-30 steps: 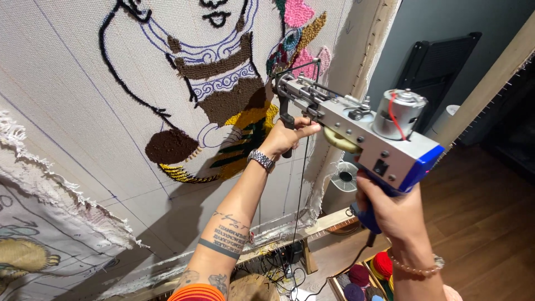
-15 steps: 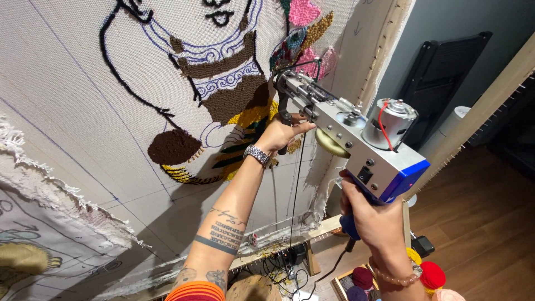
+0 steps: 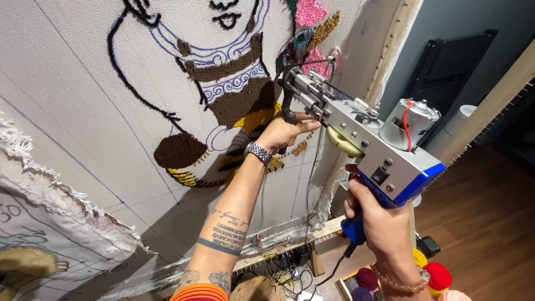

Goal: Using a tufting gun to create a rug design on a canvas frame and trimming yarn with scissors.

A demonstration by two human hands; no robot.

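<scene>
Tufting gun [image 3: 362, 134], silver with a blue body, is raised before the stretched canvas [image 3: 83, 111], its tip at the stitched figure. Right hand [image 3: 379, 217] is wrapped tight around the rear blue grip below it; left hand [image 3: 284, 132] clasps the black front handle underneath. Since half a second ago, gun and hands sit slightly lower against the design.

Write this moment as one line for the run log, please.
left hand: grips front handle of tufting gun | right hand: holds blue rear grip | gun tip: at stretched cloth | yarn balls: on floor
</scene>
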